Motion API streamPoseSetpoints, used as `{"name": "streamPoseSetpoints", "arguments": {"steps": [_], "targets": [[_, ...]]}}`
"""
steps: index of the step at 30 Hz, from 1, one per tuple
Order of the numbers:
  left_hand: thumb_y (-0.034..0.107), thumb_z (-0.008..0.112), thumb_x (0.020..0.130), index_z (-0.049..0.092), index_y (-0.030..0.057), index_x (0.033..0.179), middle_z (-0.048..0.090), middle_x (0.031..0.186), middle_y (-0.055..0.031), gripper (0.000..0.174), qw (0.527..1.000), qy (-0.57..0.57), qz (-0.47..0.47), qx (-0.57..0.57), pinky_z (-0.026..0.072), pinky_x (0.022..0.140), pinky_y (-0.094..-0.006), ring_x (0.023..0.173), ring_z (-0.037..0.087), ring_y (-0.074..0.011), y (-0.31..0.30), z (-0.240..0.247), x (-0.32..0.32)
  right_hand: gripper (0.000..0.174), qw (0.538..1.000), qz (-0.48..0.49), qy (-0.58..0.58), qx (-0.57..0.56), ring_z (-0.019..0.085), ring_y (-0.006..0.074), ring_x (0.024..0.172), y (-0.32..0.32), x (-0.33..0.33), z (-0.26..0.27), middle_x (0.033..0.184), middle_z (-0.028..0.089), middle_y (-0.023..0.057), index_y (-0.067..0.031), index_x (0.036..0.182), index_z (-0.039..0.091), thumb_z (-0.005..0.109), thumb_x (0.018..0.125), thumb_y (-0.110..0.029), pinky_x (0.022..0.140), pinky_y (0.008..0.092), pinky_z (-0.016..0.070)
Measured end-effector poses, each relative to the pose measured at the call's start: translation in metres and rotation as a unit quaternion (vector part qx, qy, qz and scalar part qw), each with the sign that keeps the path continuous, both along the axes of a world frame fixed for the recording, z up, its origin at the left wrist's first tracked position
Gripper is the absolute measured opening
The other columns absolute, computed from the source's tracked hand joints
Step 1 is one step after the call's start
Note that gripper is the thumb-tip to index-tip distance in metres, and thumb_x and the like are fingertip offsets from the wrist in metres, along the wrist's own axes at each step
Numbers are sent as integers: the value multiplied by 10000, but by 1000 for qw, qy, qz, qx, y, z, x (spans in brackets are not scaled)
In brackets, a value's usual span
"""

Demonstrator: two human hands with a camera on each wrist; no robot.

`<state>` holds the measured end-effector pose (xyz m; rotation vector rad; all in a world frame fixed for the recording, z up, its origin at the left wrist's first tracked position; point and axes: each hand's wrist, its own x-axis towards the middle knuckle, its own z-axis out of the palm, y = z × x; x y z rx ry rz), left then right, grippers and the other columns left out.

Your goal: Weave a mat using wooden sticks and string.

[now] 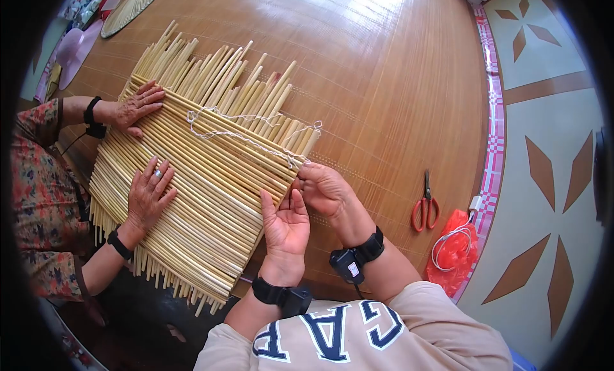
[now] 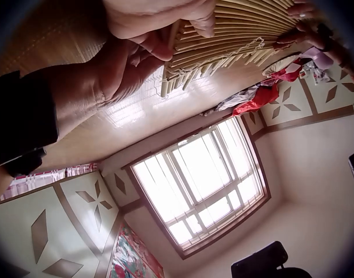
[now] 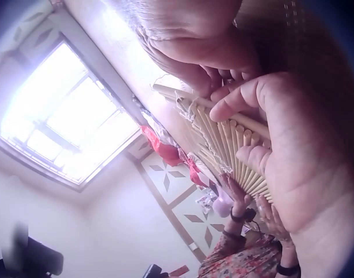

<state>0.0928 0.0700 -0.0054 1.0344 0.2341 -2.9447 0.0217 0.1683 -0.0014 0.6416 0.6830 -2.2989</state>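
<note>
A mat of pale wooden sticks (image 1: 192, 179) lies in front of me, its sticks side by side. White string (image 1: 240, 139) runs loosely over its far sticks and ends in knots by the right edge. At that edge my right hand (image 1: 327, 190) has its fingers bent and pinched together right where the string ends; what they pinch is mostly hidden. My left hand (image 1: 286, 227) is palm up beside it, thumb raised over the mat edge and fingers loosely extended. In the right wrist view, the left fingers (image 3: 243, 104) come right up to the stick ends.
Another person's two hands (image 1: 151, 195) rest flat on the mat's left half. Red-handled scissors (image 1: 425, 205) lie on the brown table mat (image 1: 384, 115), near a red plastic bag (image 1: 454, 249) with white cord. A hand fan (image 1: 128, 9) and pink hat (image 1: 70, 48) sit far left.
</note>
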Motion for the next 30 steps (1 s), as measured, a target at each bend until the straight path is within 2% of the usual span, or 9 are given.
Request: {"name": "streamPoseSetpoints", "arguments": {"steps": [1,8,14,16,19,23,25,29,30], "targets": [[246,639,812,556,-7,1085,621,1030,-146,380,1000,2,0,-2,541,795,-307,992,589,-275,0,2,0,271,999,-8,0,-54,602,215,857,0,2,-4,986,607,131,36,1069,521,581,811,-20,804,338,511],[217,637,814,567,-13,1073,621,1035,-147,354,1000,14,-2,-6,533,832,-328,996,590,-267,-2,7,1,291,991,-41,-3,-126,595,223,892,-11,3,-14,1022,595,148,44,1089,510,583,820,-40,835,350,502],[209,641,811,545,-22,1097,604,1064,-164,380,999,34,-1,-14,517,868,-330,1022,577,-273,-4,4,1,300,990,-77,-39,-111,604,256,886,-17,4,-16,1010,603,165,49,1086,513,583,818,-65,818,380,511],[177,630,817,540,-30,1110,589,1097,-179,370,998,55,-3,16,502,899,-352,1074,542,-307,-6,4,1,183,991,-88,-40,-88,613,226,858,-18,4,-13,958,618,148,38,996,554,521,835,-43,795,344,523],[171,627,818,528,-34,1127,577,1111,-195,384,998,55,0,17,497,906,-356,1091,526,-325,-6,3,1,263,991,-96,-36,-91,612,248,859,-18,4,-21,959,619,159,49,1051,532,570,819,-68,795,370,515],[178,626,820,522,-39,1134,573,1115,-200,396,997,71,0,33,493,911,-357,1095,521,-335,-5,4,1,258,991,-92,-39,-84,613,240,856,-17,6,-11,961,621,159,44,1052,530,568,823,-69,788,365,515],[190,629,818,520,-39,1139,573,1117,-202,409,998,66,3,11,492,911,-355,1095,523,-330,-4,-1,3,191,990,-83,-63,-95,617,215,798,-18,7,0,903,630,152,36,989,564,544,835,-75,732,331,537],[196,631,816,518,-37,1144,573,1116,-202,419,998,63,13,15,486,917,-356,1098,522,-325,-3,-3,4,210,989,-68,-56,-122,617,218,789,-15,6,-8,917,632,149,34,1008,564,554,836,-85,729,340,532],[193,632,814,518,-36,1146,572,1119,-202,419,998,62,10,12,483,922,-358,1099,522,-323,-3,-1,3,246,989,-59,-43,-130,610,239,835,-15,3,-13,957,622,161,39,1049,539,549,840,-91,777,357,516]]}}
